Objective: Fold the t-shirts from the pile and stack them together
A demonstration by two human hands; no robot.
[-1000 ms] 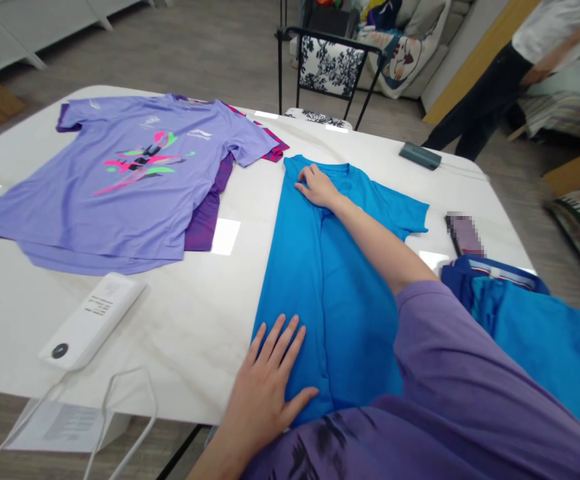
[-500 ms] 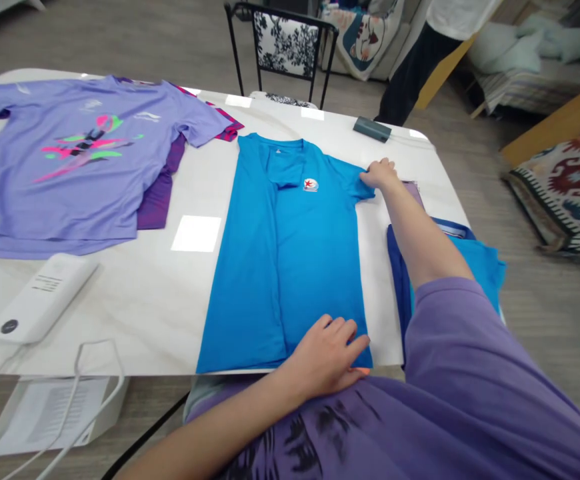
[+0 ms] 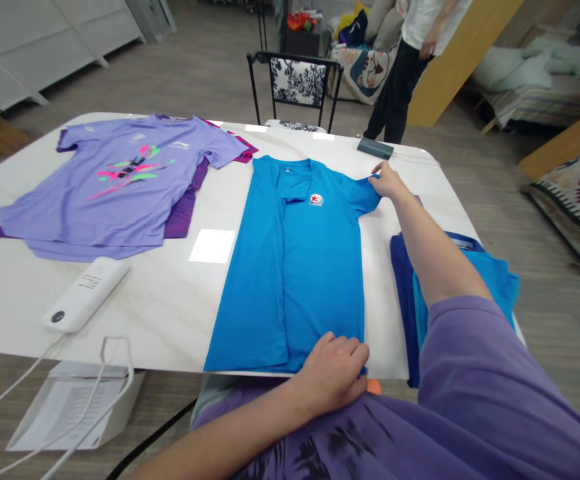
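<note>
A bright blue T-shirt (image 3: 300, 267) with a small red and white badge lies on the white table (image 3: 180, 300), its left side folded in over the middle. My right hand (image 3: 387, 181) pinches the end of the shirt's right sleeve, fingers closed on the cloth. My left hand (image 3: 335, 370) is curled over the shirt's lower right hem at the table's near edge, gripping it.
A lilac printed T-shirt (image 3: 115, 187) lies over a purple one at the left. A white box-shaped device (image 3: 86, 293) with cables sits near the front left edge. A pile of blue clothes (image 3: 490, 280) lies right, a dark case (image 3: 375, 147) behind. A chair (image 3: 297, 83) and a standing person (image 3: 410, 60) are beyond.
My left hand slid from the shirt's lower left to its lower right hem and closed. My right hand left the collar for the right sleeve, where it stays.
</note>
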